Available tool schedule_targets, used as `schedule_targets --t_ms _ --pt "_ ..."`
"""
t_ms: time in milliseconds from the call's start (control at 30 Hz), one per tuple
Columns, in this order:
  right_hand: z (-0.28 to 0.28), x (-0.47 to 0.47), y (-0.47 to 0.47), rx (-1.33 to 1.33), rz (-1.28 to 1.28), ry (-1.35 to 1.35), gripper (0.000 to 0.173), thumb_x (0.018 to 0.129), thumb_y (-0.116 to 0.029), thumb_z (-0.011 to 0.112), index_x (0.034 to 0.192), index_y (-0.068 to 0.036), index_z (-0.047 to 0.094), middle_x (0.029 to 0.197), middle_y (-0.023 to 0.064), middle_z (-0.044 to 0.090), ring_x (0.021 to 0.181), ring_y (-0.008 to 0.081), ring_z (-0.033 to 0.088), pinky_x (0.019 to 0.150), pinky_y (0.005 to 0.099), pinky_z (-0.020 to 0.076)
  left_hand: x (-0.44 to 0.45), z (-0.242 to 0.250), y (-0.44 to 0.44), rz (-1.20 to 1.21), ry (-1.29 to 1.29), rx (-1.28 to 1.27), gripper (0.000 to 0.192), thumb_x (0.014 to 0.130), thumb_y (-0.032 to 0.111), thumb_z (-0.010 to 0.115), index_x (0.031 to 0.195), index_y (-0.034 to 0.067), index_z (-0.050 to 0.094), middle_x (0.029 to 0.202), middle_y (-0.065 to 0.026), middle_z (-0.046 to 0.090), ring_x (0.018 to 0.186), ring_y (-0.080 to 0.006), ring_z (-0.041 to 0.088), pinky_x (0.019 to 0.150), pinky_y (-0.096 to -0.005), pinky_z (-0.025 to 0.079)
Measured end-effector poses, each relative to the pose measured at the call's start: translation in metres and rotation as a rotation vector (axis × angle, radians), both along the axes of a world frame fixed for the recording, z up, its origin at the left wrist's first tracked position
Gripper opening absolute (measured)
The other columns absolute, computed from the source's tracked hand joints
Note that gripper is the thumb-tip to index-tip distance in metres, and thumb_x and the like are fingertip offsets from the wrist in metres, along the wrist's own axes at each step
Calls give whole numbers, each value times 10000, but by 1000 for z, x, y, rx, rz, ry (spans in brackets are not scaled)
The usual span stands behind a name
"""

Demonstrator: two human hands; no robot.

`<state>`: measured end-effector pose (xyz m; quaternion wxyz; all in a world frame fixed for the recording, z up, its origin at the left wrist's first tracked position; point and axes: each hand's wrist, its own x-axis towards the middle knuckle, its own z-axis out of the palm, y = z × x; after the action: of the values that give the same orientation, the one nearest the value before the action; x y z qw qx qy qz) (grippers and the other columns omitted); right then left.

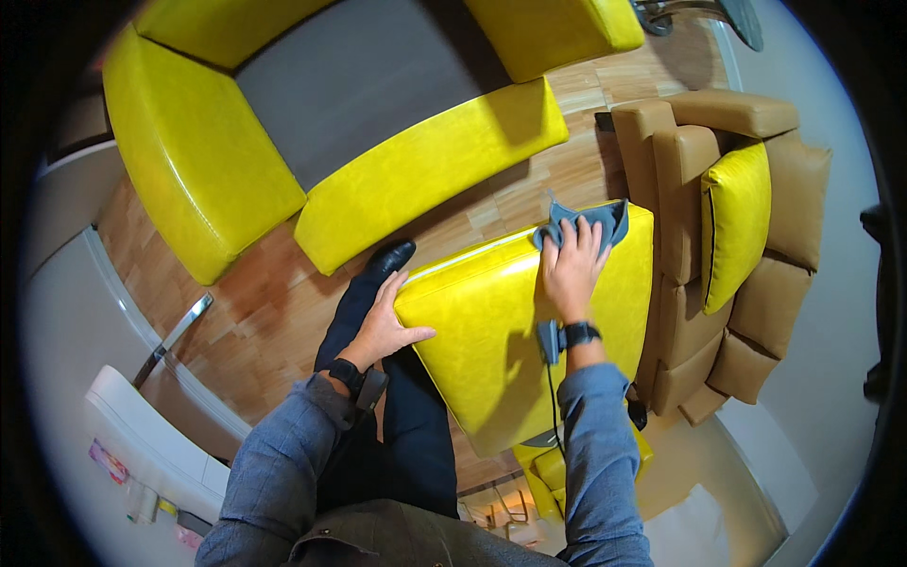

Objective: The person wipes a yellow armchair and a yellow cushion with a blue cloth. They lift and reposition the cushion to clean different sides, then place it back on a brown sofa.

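Before me is a yellow leather-look sofa cushion (482,333) with a pale zip or seam strip along its far side. My left hand (386,322) grips its left corner, thumb on the top face and fingers against the side. Under my right hand (570,273) a blue-grey cloth (613,216) is pressed onto the cushion's far right edge, part of it bunched past the fingers. Beyond the cushion stands a yellow sofa frame (432,184), its dark grey seat base (375,78) uncovered.
A tan sofa (669,234) with a yellow pillow (740,220) stands to the right. At the left are a white piece of furniture (156,432) and a metal-tipped strip (188,319). My shoe (392,256) is on the wood-look floor (283,340), near the sofa frame's front edge.
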<state>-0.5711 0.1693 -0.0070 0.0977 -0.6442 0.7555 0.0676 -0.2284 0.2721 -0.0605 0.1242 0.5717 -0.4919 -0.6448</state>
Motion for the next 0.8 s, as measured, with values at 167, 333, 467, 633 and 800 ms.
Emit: schedule_targets --t_ms 167,333,467,633,800 --pt "-26 90 -16 476 350 -118 451 1024 -415 586 974 -19 795 1097 226 771 1114 403 673 1214 572 334 -13 -13 28 432 370 376 1165 765 257 987 1638 -59 283 1655 -274 398 1508 -367 447 1265 -434 354" --pt "-34 210 25 758 647 -384 506 1019 -518 570 1161 -85 790 1252 173 747 1278 342 630 1153 574 373 -12 -26 30 251 368 326 925 806 112 950 1589 67 460 1624 -115 484 1443 -253 514 1207 -414 437" --pt "-45 168 -6 839 520 -312 572 1022 -545 538 1160 -63 815 1255 194 765 1254 383 664 1144 623 373 -12 -23 30 358 434 364 1144 799 73 940 1677 19 209 1618 -158 454 1468 -254 477 1208 -403 432" --pt "-54 -6 -100 835 223 122 686 989 -596 525 1075 13 827 1117 260 780 1160 409 720 1069 475 525 -15 -9 24 484 480 430 1302 798 42 928 1695 -27 -13 1618 -203 421 1484 -262 448 1216 -395 409" --pt "-34 -142 -132 675 -164 369 735 983 -584 528 1405 -2 682 1513 276 596 1430 436 537 1226 564 378 -17 -13 21 394 446 395 1311 832 32 901 1705 4 -76 1636 -183 410 1483 -264 447 1230 -418 384"
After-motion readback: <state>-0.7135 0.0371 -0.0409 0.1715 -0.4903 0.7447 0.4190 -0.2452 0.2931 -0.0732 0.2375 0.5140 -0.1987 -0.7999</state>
